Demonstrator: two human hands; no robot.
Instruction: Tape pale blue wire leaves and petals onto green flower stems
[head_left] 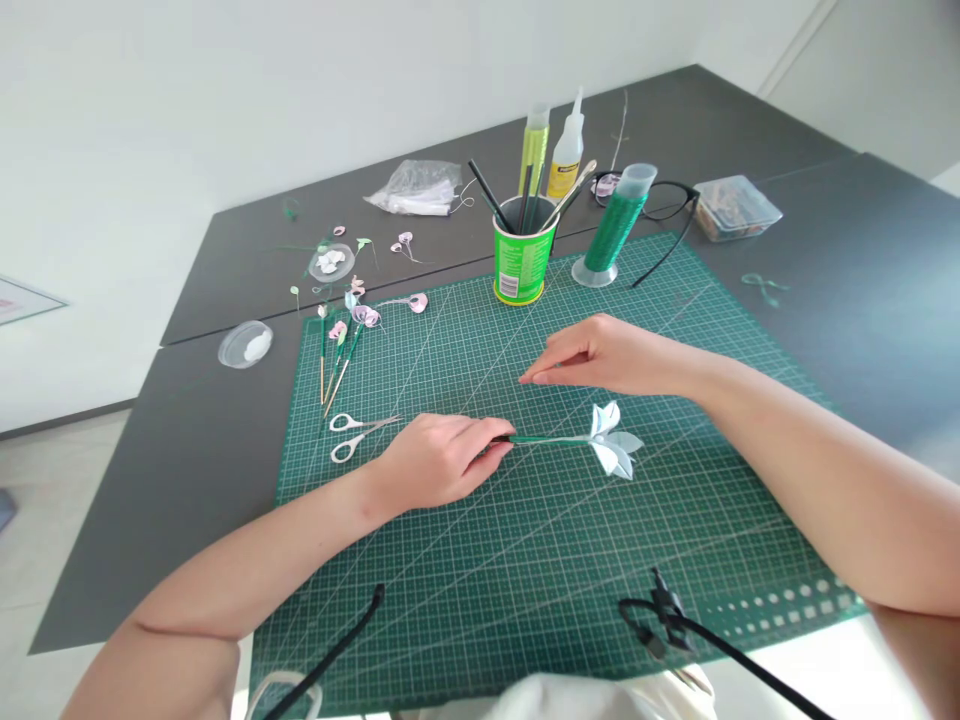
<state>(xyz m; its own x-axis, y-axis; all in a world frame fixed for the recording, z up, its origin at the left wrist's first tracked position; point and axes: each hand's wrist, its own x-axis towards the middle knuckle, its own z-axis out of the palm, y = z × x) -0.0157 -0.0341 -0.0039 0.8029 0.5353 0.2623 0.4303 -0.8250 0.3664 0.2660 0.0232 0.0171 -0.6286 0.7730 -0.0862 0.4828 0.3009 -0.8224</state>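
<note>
The left hand [442,460] is gripping the green stem [551,439], maybe keeping the pale flower [613,460] steady; the right hand [604,355] is pinching, maybe nothing, I can't tell

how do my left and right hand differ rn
The left hand holds the flower by its stem; the right hand is apart from the flower. The left hand is nearer you; the right hand is farther across the mat. Both are bare.

White flower [619,441], green stem [553,440], lying sideways, petals splayed.
</note>
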